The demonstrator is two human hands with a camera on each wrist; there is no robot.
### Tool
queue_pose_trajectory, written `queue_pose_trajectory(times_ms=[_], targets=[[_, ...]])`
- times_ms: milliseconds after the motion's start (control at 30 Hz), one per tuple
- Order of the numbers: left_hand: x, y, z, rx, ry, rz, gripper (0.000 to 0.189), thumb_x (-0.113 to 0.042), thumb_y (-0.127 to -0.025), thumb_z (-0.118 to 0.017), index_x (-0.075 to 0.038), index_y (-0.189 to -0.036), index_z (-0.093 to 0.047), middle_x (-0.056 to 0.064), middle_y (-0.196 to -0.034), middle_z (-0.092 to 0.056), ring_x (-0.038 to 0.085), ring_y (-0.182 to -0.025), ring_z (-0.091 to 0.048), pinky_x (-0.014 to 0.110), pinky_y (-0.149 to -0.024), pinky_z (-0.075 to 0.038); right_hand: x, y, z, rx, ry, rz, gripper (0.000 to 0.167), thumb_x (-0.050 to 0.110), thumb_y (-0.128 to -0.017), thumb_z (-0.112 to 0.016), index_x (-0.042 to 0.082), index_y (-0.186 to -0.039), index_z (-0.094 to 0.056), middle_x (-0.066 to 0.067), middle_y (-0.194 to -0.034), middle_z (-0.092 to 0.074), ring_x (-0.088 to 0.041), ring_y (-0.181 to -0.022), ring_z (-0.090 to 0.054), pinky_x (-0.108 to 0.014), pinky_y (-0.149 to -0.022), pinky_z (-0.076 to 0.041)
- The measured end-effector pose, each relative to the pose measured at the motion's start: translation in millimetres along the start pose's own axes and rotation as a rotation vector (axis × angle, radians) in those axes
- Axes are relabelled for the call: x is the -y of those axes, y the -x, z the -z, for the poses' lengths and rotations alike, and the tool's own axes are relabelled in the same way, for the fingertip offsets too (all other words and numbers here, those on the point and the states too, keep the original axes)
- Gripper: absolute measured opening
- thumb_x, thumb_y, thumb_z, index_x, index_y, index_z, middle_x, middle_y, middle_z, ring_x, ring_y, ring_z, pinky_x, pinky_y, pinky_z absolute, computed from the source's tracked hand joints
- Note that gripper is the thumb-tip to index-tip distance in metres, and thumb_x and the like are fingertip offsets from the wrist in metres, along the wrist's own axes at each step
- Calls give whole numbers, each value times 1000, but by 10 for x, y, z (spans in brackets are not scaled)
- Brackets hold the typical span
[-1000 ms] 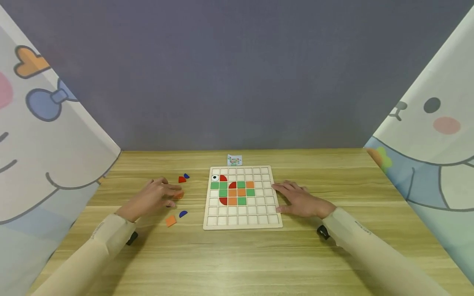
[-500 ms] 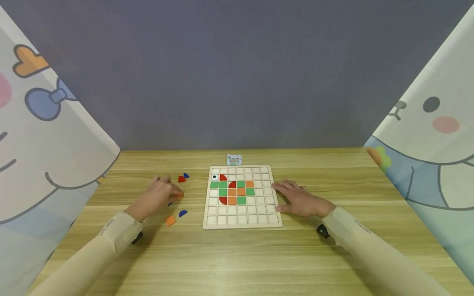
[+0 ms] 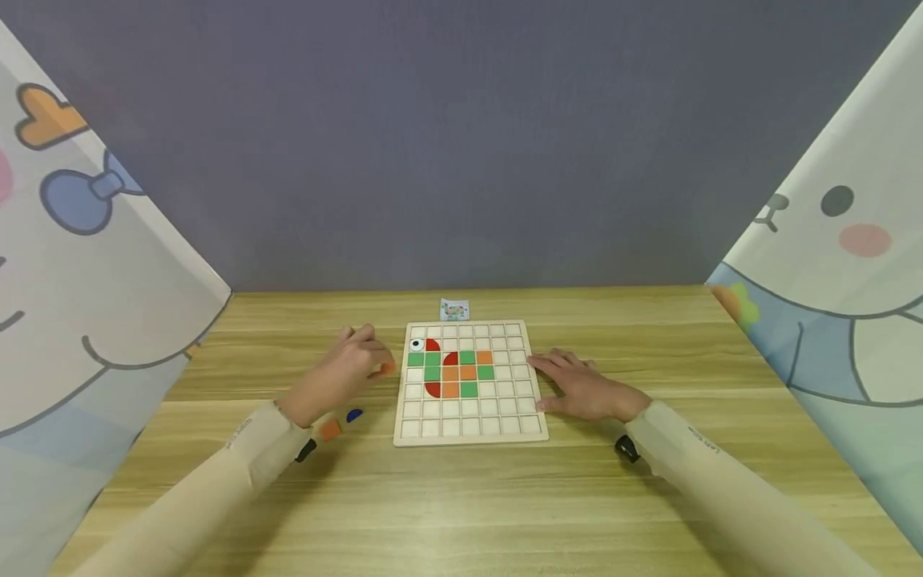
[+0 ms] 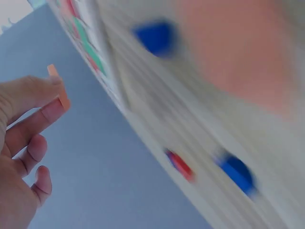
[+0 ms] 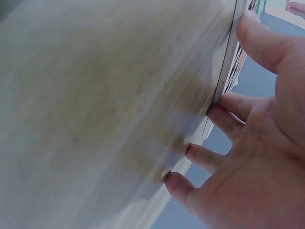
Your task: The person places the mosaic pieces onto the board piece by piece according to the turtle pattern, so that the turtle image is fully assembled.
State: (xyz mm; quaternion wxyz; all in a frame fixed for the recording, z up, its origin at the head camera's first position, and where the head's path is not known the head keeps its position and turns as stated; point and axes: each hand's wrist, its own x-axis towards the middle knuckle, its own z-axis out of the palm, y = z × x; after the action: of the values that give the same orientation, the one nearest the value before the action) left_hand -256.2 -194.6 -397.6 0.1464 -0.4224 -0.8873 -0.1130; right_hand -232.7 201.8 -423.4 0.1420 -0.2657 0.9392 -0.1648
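Left hand (image 3: 339, 373) nearer board (image 3: 471, 440) (tile (image 3: 388, 369) pinched), wooden table (image 3: 461, 505), grey backdrop (image 3: 469, 152)

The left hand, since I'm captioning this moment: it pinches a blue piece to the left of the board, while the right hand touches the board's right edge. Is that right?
Only the colour is wrong: the left wrist view shows an orange piece, not a blue one. The left hand does pinch it left of the board, and the right hand touches the right edge.
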Motion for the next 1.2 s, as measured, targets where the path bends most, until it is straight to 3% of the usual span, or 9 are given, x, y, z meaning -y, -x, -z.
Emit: queue_pose_trajectory(times_ms=[333, 533, 767, 1200], targets=[[-557, -603, -186, 126, 32, -130, 13, -10, -75, -81, -18, -83, -75, -9, -80, -65, 14, -75, -32, 34, -70, -22, 1, -7, 11, 8, -5, 5, 78, 45, -90, -60, 14, -151, -23, -11, -153, -22, -40, -138, -13, -72, -97, -13], [-747, -864, -398, 198, -24, -162, 4, -20, -79, -78, -22, -80, -76, -11, -75, -62, 13, -72, -32, 31, -67, -20, -22, -13, 11, 5, -10, 10, 78, 45, -90, -60, 14, -151, -23, -10, -153, -23, -39, -139, -12, -71, -98, -14], [-834, -981, -538, 274, -74, -153, 6, -20, -83, -75, -23, -78, -75, -12, -72, -56, 14, -74, -33, 31, -68, -20, -28, -18, 26, -11, -6, 26, 77, 44, -90, -60, 13, -151, -25, -12, -152, -24, -41, -138, -14, -72, -96, -15], [-866, -1015, -599, 305, -78, -147, 3, -23, -82, -77, -21, -84, -76, -8, -80, -62, 12, -80, -38, 29, -71, -27, -2, -13, 34, -15, -6, 25, 77, 42, -90, -62, 12, -150, -25, -12, -151, -25, -41, -137, -15, -71, -97, -16]])
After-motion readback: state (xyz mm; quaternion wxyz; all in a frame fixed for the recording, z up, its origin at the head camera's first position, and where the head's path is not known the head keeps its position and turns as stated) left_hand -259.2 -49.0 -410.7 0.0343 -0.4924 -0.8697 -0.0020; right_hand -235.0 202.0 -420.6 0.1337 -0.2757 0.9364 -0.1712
